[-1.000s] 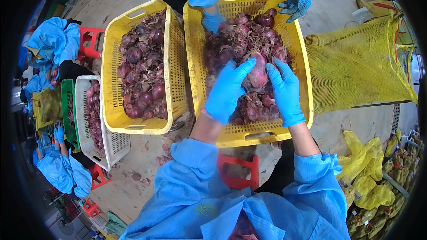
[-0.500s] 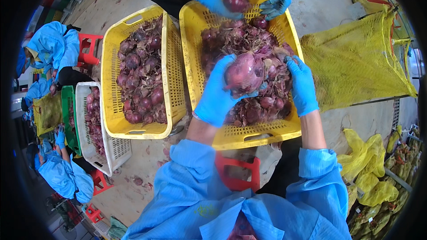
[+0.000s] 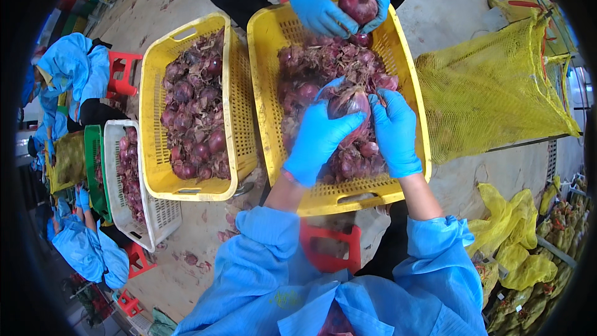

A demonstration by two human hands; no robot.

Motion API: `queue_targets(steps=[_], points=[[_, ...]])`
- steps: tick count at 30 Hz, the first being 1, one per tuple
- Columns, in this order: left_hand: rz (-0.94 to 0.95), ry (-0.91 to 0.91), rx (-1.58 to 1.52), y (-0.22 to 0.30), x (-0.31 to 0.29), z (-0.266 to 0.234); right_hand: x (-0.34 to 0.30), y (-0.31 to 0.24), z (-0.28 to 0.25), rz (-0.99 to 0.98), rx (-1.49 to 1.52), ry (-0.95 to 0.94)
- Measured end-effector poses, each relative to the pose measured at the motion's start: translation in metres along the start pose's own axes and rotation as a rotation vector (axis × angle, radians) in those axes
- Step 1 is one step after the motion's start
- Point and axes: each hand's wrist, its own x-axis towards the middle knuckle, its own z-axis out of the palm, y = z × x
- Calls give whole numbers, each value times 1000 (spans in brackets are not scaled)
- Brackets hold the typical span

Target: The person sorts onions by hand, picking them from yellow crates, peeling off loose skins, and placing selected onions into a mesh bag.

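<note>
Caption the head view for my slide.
Left hand holds a red onion over a yellow crate, right hand beside it.

Papery, glossy, woven

The yellow crate (image 3: 266,50) is smooth plastic. Toward its far edge, a dark onion (image 3: 359,7) gleams; midway between its edges, a striped onion (image 3: 348,102) looks dry and papery. The gloves (image 3: 311,143) are smooth and rubbery, the yellow bag (image 3: 491,87) coarse mesh.
</note>
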Motion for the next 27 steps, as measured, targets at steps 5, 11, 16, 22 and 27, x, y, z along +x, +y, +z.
queue_targets(steps=[5, 11, 16, 22, 27], points=[[-227, -23, -176, 5, -4, -6, 21, 34, -11, 202, 109, 72], [-367, 1, -597, -3, -3, -20, 14, 10, -23, 529, 776, -195], [-295, 23, -578, -11, 3, -22, 4, -25, -21, 471, 614, -335], [-258, 136, -154, -16, 0, -14, -9, -20, -6, 53, 243, -260], [-350, 214, -404, -26, 9, -27, -11, -13, 4, 95, 354, -207]])
